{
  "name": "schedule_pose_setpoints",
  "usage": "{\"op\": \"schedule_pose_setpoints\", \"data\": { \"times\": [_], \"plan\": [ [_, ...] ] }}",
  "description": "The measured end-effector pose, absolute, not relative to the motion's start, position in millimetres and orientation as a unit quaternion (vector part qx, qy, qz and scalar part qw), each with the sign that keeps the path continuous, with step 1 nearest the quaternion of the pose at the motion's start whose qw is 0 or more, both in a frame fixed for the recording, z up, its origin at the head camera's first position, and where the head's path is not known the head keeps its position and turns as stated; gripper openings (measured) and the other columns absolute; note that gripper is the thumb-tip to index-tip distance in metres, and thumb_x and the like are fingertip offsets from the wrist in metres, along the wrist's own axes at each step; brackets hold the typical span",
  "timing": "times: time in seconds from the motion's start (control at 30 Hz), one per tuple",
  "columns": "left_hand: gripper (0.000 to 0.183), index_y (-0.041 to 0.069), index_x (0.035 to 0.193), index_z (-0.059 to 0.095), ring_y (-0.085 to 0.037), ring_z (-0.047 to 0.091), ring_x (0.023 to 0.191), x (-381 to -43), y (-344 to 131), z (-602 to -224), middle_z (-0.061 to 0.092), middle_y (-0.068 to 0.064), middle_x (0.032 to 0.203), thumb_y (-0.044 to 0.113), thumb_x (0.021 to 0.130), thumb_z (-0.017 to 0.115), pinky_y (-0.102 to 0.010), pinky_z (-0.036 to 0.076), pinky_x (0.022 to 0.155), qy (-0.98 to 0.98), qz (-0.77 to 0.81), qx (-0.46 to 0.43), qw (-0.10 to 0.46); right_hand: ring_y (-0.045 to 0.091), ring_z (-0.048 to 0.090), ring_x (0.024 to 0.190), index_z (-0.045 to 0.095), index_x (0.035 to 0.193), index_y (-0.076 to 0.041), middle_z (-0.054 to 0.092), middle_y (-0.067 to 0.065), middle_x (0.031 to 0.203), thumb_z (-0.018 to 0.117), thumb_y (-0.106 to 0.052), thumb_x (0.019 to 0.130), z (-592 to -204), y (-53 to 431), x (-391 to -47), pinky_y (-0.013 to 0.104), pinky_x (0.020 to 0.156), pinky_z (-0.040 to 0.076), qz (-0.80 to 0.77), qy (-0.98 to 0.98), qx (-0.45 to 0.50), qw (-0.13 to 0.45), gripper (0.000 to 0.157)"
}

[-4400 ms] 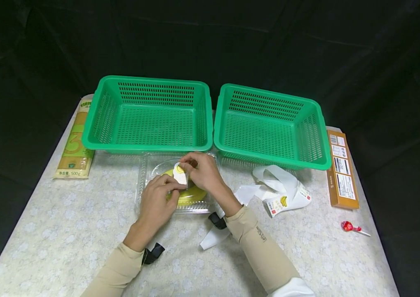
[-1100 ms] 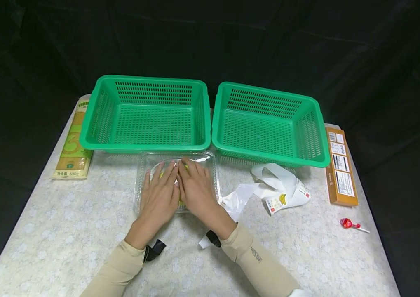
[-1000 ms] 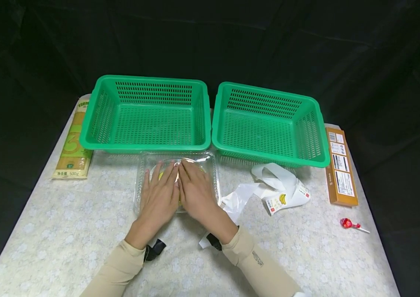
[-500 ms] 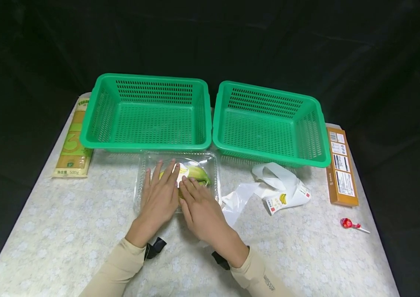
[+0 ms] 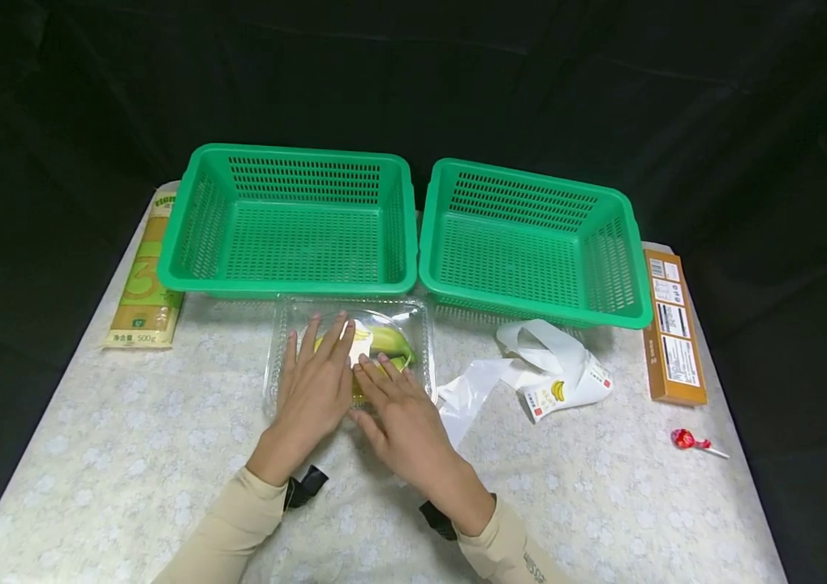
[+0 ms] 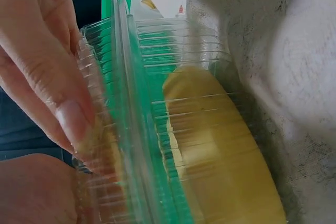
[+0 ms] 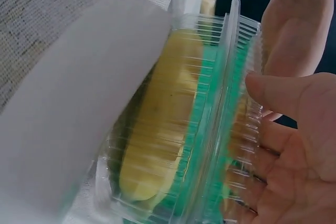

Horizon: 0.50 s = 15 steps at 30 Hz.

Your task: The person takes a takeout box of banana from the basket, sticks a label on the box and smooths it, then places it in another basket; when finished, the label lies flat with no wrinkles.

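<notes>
A clear plastic clamshell box lies shut in front of the baskets with bananas inside. On its lid is a white sticker with a banana picture. My left hand lies over the left half of the lid, fingers straight and spread, partly covering the sticker. My right hand is at the front right of the box, its fingertips over the lid just below the sticker. Both wrist views show a banana through the ribbed side wall, and the right wrist view has my right thumb at the lid's edge.
Two green baskets stand behind, the left basket and the right basket. A strip of banana stickers curls right of the box. Farther right are an orange carton and a red lollipop. A yellow-green packet lies far left.
Earlier both hands held the sticker by its edges over the lid, then pressed flat on it together. My right hand has since slid toward me, uncovering the sticker; the left hand stayed.
</notes>
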<state>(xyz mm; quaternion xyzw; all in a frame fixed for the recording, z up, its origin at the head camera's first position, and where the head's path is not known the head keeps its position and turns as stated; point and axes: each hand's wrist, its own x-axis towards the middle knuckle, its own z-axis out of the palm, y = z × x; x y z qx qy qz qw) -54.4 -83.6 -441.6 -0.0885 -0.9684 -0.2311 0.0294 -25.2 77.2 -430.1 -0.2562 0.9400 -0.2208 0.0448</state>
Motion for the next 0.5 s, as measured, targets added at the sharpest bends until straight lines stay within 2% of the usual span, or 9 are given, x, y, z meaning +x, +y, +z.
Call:
{"op": "schedule_pose_setpoints", "data": {
  "times": [0.13,0.23,0.4,0.5],
  "plan": [
    [0.052,0.006,0.150,0.046,-0.041,0.026,0.153,-56,-84,-440,0.039,-0.012,0.161,0.014,0.100,0.052,-0.067,0.013,0.123,-0.965,-0.244,-0.089,0.018,0.030,0.037,0.150,0.053,0.146,-0.008,0.050,0.005,0.153,0.060,-0.031,0.101,-433,81,-27,0.056,0.121,0.029,-0.289,0.922,-0.255,0.034,0.050],
    [0.050,0.005,0.148,0.048,-0.042,0.026,0.153,-56,-87,-440,0.040,-0.016,0.160,0.014,0.100,0.052,-0.067,0.012,0.123,-0.955,-0.285,-0.081,0.025,0.028,0.045,0.145,0.062,0.138,-0.008,0.059,0.005,0.145,0.061,-0.026,0.101,-435,85,-29,0.054,0.119,0.034,-0.353,0.901,-0.252,0.017,0.041],
    [0.037,0.001,0.134,0.063,-0.041,0.037,0.147,-53,-98,-437,0.054,-0.021,0.148,0.004,0.098,0.057,-0.060,0.023,0.122,-0.886,-0.446,-0.047,0.118,0.022,0.064,0.127,0.074,0.119,-0.009,0.071,0.003,0.129,0.062,-0.023,0.100,-434,98,-35,0.045,0.109,0.049,-0.468,0.861,-0.196,-0.030,0.026],
    [0.031,0.000,0.126,0.067,-0.039,0.043,0.144,-52,-109,-437,0.059,-0.020,0.141,-0.001,0.097,0.056,-0.058,0.029,0.120,-0.851,-0.496,-0.020,0.172,0.022,0.067,0.122,0.076,0.113,-0.008,0.073,0.004,0.126,0.063,-0.022,0.100,-433,110,-40,0.043,0.106,0.051,-0.507,0.848,-0.136,-0.073,0.023]
  ]
}}
